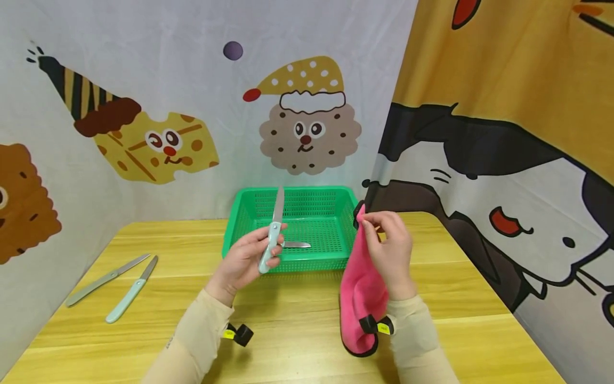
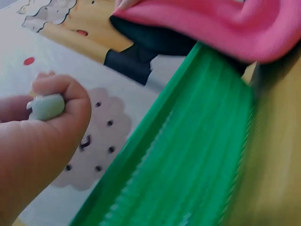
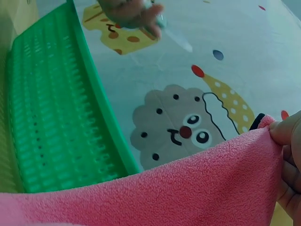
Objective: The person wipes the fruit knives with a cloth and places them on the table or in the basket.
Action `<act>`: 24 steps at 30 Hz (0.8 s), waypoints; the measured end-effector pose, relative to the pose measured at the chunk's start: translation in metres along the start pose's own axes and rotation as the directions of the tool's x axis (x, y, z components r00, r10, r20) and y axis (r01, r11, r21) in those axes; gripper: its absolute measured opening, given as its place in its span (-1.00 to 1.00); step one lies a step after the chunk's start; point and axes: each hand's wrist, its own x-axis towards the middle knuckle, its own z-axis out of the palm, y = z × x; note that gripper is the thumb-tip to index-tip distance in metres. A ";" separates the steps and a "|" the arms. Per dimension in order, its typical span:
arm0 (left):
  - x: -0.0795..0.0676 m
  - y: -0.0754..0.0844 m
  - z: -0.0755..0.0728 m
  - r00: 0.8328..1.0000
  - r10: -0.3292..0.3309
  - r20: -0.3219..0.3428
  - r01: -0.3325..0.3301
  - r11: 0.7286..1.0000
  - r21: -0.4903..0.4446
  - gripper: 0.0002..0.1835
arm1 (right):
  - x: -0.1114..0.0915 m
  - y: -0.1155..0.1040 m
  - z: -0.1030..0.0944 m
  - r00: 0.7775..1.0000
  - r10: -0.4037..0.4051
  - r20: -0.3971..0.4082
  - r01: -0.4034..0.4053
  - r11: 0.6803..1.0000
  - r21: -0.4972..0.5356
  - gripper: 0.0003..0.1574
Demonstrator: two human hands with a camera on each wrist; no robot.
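The table (image 1: pixel 288 320) is big and wooden, and 12 o'clock is its far side. The green basket (image 1: pixel 314 262) sits at 12 o'clock.

Next biggest is the pink cloth (image 1: pixel 356 277), with a black edge. It hangs at 3 o'clock, just beside the basket's right side. It looks soft, fuzzy and light, so it should flop and fold and not break. A corner or the edge seems good to pinch.

The right hand (image 1: pixel 390 248) pinches the cloth's top corner, thumb and finger together on it. The rest of the cloth droops below, toward 6 o'clock. I can't tell if its bottom touches the table.

The left hand (image 1: pixel 244 256) has its fingers curled around the handle of a knife (image 1: pixel 274 230). The knife is up in front of the basket, tip toward 12 o'clock. The blade sticks out past the fingers, well apart from the cloth. The knife looks stiff and light, and its smooth handle may slip. The handle is the safe place to hold, since the blade could cut.

At 9 o'clock lie a grey knife (image 1: pixel 112 276) and a pale knife (image 1: pixel 136 286).

Smallest is a blade in the basket (image 1: pixel 297 245), pointing toward 3 o'clock. The left hand hides its other end.
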 end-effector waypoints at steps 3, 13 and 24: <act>0.004 -0.011 0.005 0.999 -0.027 -0.040 0.024 0.997 -0.071 -0.55 | -0.002 -0.004 0.006 0.999 -0.045 0.025 0.045 0.999 0.015 -0.86; 0.012 -0.034 0.016 0.992 -0.099 -0.076 0.094 0.993 -0.071 -0.54 | -0.015 -0.023 0.029 0.976 -0.144 0.165 0.141 0.990 0.027 -0.88; 0.012 -0.050 0.024 0.981 -0.140 -0.137 0.152 0.985 0.081 -0.61 | -0.026 -0.036 0.043 0.948 -0.229 0.222 0.238 0.971 -0.014 -0.75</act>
